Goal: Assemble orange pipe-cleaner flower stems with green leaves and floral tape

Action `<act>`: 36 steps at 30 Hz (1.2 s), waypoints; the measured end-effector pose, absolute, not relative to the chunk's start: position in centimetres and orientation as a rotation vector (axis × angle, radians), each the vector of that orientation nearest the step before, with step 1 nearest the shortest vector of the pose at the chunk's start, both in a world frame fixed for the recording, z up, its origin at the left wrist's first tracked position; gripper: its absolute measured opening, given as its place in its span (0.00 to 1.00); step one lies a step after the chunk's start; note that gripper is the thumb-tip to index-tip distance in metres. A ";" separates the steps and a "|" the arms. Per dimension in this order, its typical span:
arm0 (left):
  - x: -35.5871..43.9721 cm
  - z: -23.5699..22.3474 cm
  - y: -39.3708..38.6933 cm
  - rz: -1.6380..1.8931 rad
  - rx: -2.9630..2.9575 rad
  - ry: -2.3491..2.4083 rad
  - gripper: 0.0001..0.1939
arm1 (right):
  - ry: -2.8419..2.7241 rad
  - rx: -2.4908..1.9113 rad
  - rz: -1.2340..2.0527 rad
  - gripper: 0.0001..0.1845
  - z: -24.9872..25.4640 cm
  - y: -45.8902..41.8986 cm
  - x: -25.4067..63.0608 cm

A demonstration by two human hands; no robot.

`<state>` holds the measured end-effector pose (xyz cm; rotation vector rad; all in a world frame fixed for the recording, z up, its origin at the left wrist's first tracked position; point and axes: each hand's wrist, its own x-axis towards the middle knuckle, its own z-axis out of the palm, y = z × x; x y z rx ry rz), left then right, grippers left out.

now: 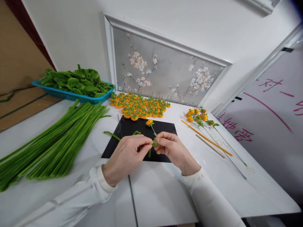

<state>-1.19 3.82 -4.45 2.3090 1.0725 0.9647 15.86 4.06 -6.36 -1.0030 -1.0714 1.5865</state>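
Observation:
Over a black mat [127,126], both of my hands meet at a small green chenille leaf piece [154,143]. My left hand [129,153] pinches its left side between thumb and fingertips. From the other side, my right hand [174,150] closes its fingers around the leaf piece and a thin stem. An orange chenille flower [149,122] tops that stem, tilted up and left beyond my fingers. A short green chenille stem [112,135] crosses the mat's left edge, and a curled green piece [136,133] lies behind my left hand.
Long green chenille stems [63,142] spread across the table's left. Behind them, a blue tray [94,100] holds piled green pieces [78,82]. Several orange flower heads [142,105] stand behind the mat. Finished-looking flower sprigs [197,115], an orange stick [205,137] and a tan stick [210,146] lie right.

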 end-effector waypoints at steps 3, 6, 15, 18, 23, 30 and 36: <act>-1.2 -4.6 3.9 1.029 2.203 1.070 0.10 | -1.060 -0.919 1.683 0.10 -6.4 4.0 16.2; -1.3 -4.9 4.2 1.090 2.071 1.109 0.09 | -1.121 -0.890 1.660 0.11 -6.4 3.9 16.3; -1.6 -5.0 4.8 1.144 2.008 1.196 0.08 | -1.664 -1.031 1.092 0.10 -6.2 3.3 15.8; -1.8 -5.1 5.0 1.167 2.078 1.235 0.08 | -1.929 -1.109 0.493 0.08 -6.5 3.1 15.5; -1.7 -5.1 4.8 1.153 2.334 1.231 0.09 | -2.107 -1.129 -0.154 0.08 -6.6 2.7 15.3; -1.4 -5.3 4.5 1.071 2.617 1.097 0.11 | -1.904 -1.049 0.082 0.09 -6.0 2.6 15.0; -1.4 -5.2 4.4 1.082 2.640 0.985 0.11 | -1.443 -1.019 1.133 0.09 -5.7 3.5 15.6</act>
